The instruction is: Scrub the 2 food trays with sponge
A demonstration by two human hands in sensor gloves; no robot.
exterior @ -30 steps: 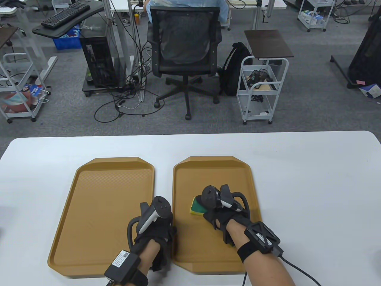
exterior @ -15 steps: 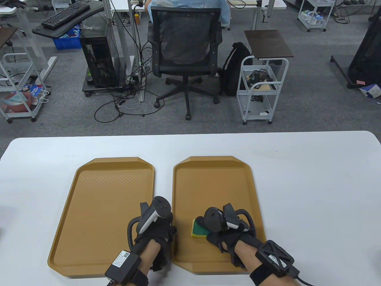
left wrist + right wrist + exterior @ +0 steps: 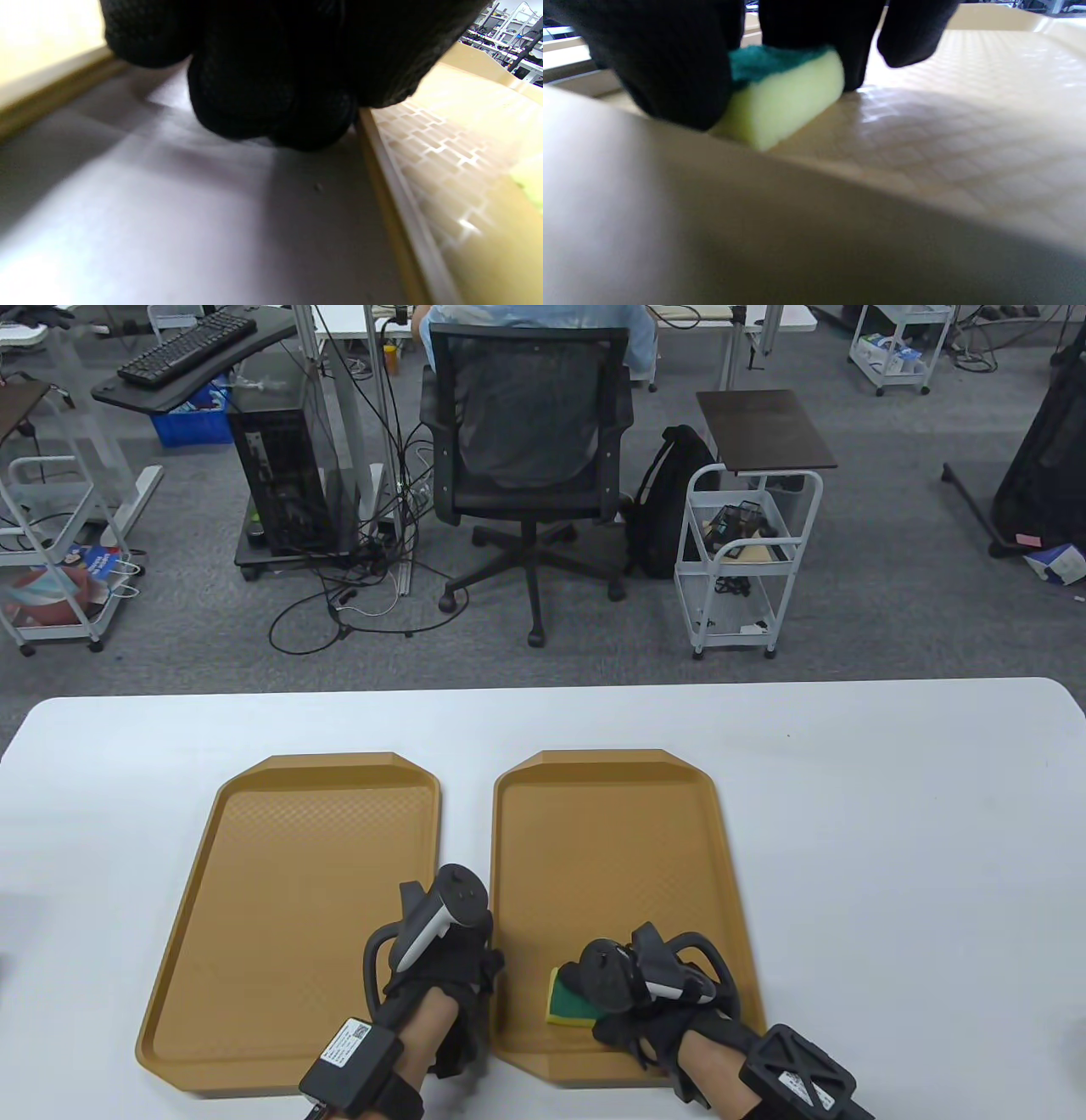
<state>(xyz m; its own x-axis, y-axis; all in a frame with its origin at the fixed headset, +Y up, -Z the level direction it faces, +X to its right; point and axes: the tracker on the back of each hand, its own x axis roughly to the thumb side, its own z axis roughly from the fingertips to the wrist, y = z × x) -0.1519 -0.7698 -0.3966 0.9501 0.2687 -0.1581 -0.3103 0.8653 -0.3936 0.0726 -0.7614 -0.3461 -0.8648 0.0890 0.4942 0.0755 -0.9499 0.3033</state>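
white table [image 3: 891, 814] | right hand [image 3: 653, 993] grips sponge [image 3: 567, 999] | left hand [image 3: 441, 959] grip unclear

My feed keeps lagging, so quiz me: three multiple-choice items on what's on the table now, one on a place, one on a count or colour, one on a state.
1. Where is the sponge?
A. on the left tray
B. on the right tray, near its front edge
C. on the bare table

2. How many trays lie on the table?
A. one
B. two
C. three

3. What is the right hand doing?
A. holding the sponge against the tray
B. hanging open above the table
C. lifting a tray by its rim

Answers:
1 B: the table view shows the sponge inside the right tray, close to the near rim.
2 B: the left tray and the right tray sit side by side.
3 A: the right wrist view shows gloved fingers curled round the sponge, whose yellow side rests on the tray floor.
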